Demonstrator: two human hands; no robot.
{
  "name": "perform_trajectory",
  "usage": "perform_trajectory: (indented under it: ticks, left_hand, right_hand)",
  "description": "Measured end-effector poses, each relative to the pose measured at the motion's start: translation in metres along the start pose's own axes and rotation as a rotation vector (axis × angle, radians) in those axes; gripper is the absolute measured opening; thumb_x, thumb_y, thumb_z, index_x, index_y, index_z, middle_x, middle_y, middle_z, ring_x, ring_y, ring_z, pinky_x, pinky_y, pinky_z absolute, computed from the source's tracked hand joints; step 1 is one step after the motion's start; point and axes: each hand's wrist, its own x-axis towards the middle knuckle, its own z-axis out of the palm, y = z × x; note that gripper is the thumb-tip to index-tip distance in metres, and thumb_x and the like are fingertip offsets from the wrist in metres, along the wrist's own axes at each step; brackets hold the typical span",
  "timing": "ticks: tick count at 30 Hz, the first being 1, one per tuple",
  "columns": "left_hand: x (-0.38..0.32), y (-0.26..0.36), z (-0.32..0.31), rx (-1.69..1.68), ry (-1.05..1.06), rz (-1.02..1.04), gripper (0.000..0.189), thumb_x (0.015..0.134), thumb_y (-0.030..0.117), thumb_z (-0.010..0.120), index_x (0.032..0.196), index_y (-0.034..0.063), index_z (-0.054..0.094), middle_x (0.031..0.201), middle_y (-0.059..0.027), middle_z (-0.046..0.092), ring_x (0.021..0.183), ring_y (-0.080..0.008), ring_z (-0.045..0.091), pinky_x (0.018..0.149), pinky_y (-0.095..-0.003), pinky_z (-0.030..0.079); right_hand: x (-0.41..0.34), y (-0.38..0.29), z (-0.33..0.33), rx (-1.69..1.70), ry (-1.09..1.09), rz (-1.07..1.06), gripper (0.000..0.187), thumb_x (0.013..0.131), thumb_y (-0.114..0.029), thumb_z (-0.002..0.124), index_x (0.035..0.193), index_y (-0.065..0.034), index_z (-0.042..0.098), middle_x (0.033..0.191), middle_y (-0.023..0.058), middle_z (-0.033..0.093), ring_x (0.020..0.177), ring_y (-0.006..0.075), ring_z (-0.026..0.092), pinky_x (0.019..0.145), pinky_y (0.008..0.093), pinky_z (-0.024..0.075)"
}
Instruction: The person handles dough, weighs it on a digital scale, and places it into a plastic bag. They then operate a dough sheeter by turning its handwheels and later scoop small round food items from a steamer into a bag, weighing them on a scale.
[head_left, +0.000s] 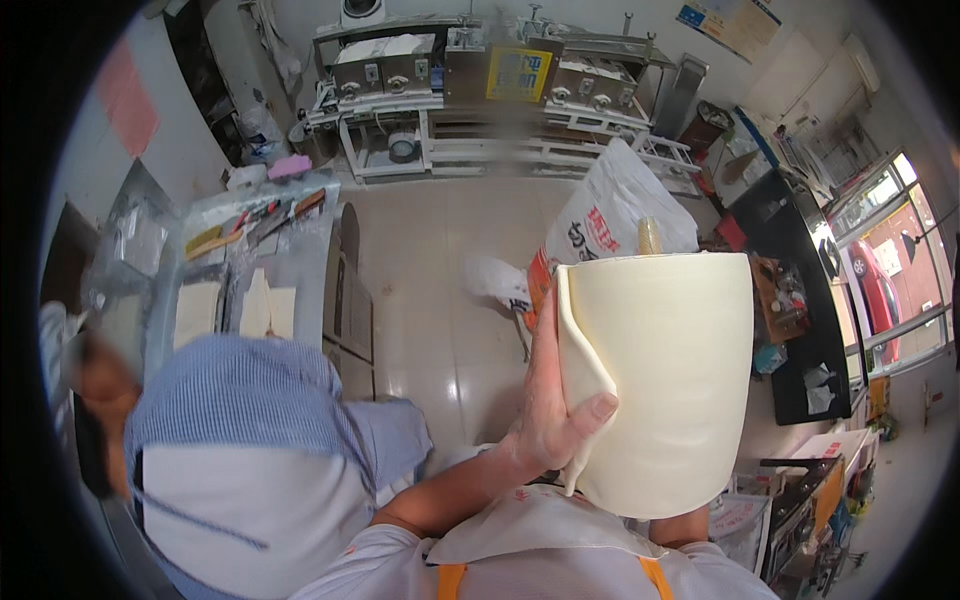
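A large, thick roll of pale yellow dough sheet (667, 375) is held up in front of my chest, wound on a rod whose end (649, 235) sticks out at the far side. My left hand (559, 397) presses flat against the roll's left side, thumb over the loose edge of the sheet. My right hand is hidden behind the roll; only a bit of the right forearm shows below it. Beyond the roll stands a white printed plastic sack (611, 195).
A co-worker (240, 450) in a blue-and-white garment is close at my left, beside a metal worktable (307, 262) with dough sheets, a brush and knives. A long dough machine (495, 75) stands along the far wall. A black counter (795, 330) is at the right.
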Motion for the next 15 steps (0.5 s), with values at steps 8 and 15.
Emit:
perform_trajectory:
  ticks: [8, 15]
  left_hand:
    - [0.203, -0.069, -0.116, 0.533, -0.072, 0.125, 0.127, 0.088, 0.051, 0.077, 0.166, -0.012, -0.001, 0.17, -0.0352, 0.012, 0.158, -0.046, 0.02, 0.128, -0.0565, 0.02]
    - [0.438, -0.077, -0.197, 0.638, -0.131, 0.051, 0.133, 0.087, 0.048, 0.084, 0.167, -0.0107, -0.004, 0.171, -0.0337, 0.012, 0.158, -0.045, 0.021, 0.127, -0.056, 0.022]
  right_hand:
    - [0.246, 0.017, 0.028, 0.087, -0.007, 0.092, 0.059, 0.113, -0.051, 0.048, 0.148, -0.0052, 0.059, 0.137, 0.0103, 0.069, 0.12, 0.0234, 0.068, 0.098, 0.0394, 0.0573]
    - [0.497, -0.006, 0.146, 0.105, -0.119, 0.161, 0.059, 0.113, -0.051, 0.047, 0.149, -0.0053, 0.058, 0.138, 0.0104, 0.068, 0.12, 0.0238, 0.068, 0.099, 0.0397, 0.0571]
